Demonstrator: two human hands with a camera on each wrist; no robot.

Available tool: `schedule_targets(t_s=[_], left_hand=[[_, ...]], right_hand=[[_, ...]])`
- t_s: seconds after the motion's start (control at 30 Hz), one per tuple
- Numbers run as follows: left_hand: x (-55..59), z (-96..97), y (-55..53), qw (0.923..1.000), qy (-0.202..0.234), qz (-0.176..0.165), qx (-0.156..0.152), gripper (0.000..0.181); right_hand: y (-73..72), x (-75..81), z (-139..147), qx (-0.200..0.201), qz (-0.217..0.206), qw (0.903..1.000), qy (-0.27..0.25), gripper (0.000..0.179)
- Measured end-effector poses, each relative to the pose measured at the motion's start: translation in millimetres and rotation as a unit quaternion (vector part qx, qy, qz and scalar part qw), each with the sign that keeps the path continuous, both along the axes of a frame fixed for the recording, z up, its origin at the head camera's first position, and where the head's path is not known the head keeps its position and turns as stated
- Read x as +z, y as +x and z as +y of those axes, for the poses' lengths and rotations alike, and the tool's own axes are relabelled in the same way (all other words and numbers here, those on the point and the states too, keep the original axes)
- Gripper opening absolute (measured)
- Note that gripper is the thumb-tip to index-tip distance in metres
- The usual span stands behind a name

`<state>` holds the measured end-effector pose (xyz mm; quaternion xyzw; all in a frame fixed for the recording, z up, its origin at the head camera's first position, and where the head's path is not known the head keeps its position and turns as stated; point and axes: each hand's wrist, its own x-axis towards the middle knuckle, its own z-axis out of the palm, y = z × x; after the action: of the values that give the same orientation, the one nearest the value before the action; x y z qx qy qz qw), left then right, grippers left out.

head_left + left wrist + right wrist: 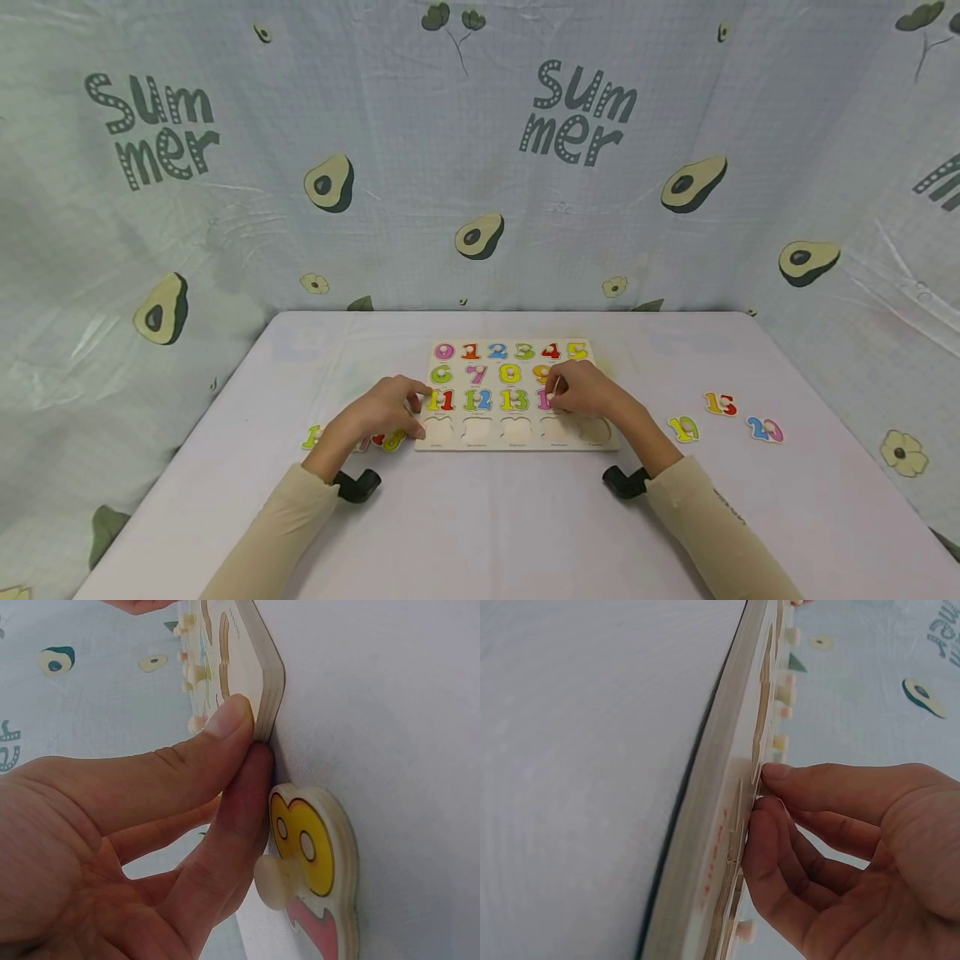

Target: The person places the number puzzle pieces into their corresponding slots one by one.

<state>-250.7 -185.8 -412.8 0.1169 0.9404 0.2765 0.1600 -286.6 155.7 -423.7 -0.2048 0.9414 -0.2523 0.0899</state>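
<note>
A wooden number puzzle board lies on the table, with knobbed number pieces in its upper rows and bare recesses along its front row. My left hand grips the board's front left corner; in the left wrist view the thumb presses on top and a finger lies against the edge. Over the third row, my right hand pinches a number piece with a pink 1, its other part hidden by the fingers. A knobbed 18 piece lies beside the left hand.
More pieces lie at the left, one with a green 1, partly behind the left forearm. At the right lie a red-and-yellow 15, a yellow-and-green piece and a 20. A printed curtain hangs behind the table.
</note>
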Motion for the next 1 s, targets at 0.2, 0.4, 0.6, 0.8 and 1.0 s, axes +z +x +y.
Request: schedule_targets(t_s=[0.2, 0.4, 0.6, 0.8, 1.0], left_hand=[[0.9, 0.3, -0.1, 1.0000, -0.001, -0.003, -0.003, 0.069], [0.8, 0.5, 0.8, 1.0000, 0.001, -0.003, -0.003, 0.069], [1.6, 1.7, 0.7, 1.0000, 0.003, -0.002, 0.003, 0.067], [1.3, 4.1, 2.5, 0.9999, 0.014, -0.005, -0.005, 0.067], [0.8, 2.5, 2.2, 1.0000, 0.006, 0.000, 0.007, 0.067]], right_hand=[[2.7, 3.8, -1, -0.001, -0.007, 0.9999, 0.009, 0.008], [5.8, 10.1, 2, -0.007, -0.011, 0.9998, 0.017, 0.014], [4.7, 18.2, 13, 0.006, 0.007, 1.0000, 0.001, 0.011], [7.6, 32.2, 35, 0.009, 0.023, 0.9995, -0.022, 0.007], [11.6, 45.1, 65, -0.019, 0.023, 0.9989, -0.036, 0.009]])
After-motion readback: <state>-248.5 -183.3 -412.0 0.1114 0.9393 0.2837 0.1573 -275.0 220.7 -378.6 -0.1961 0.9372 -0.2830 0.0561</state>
